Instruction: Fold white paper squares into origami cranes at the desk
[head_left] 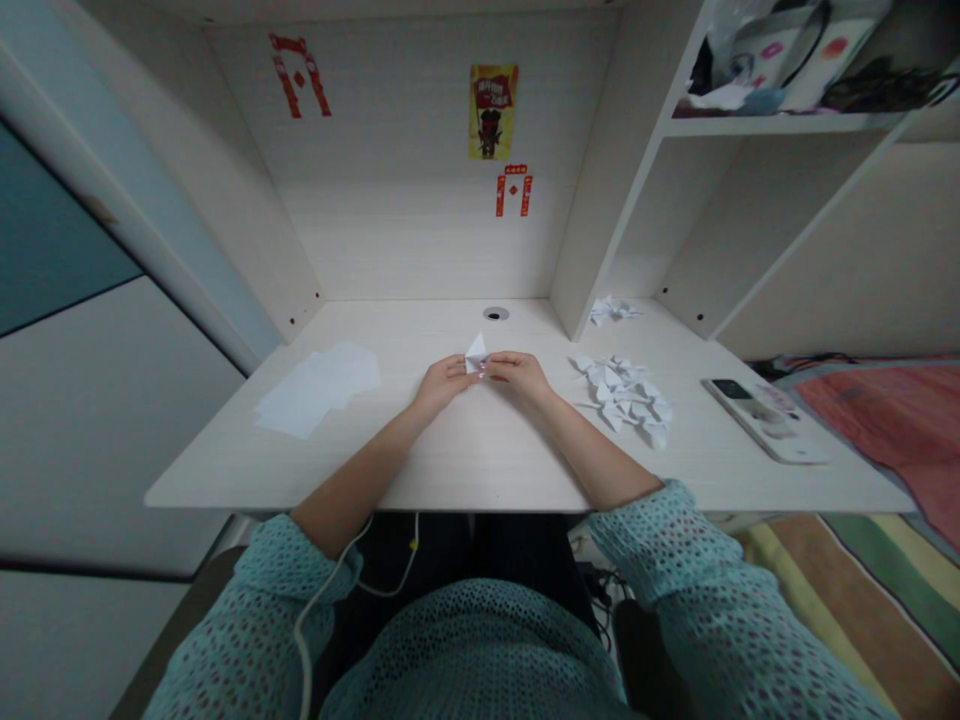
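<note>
Between my two hands, above the middle of the white desk (480,460), is a small folded white paper (476,352) with a pointed top. My left hand (442,384) is closed on its left side, fingers and thumb pinching it. From the right, my right hand (523,374) pinches its lower right part. Fingertips cover the paper's lower edge. Several flat white paper sheets (322,385) lie spread out to the left of my hands. A pile of folded white paper pieces (624,392), which look like paper cranes, lies to the right.
More folded paper pieces (615,310) lie behind the pile, beside the upright divider (600,240). A phone (765,420) lies near the right end of the desk. A cable hole (496,314) sits at the back. A white cord (304,640) hangs over my left sleeve.
</note>
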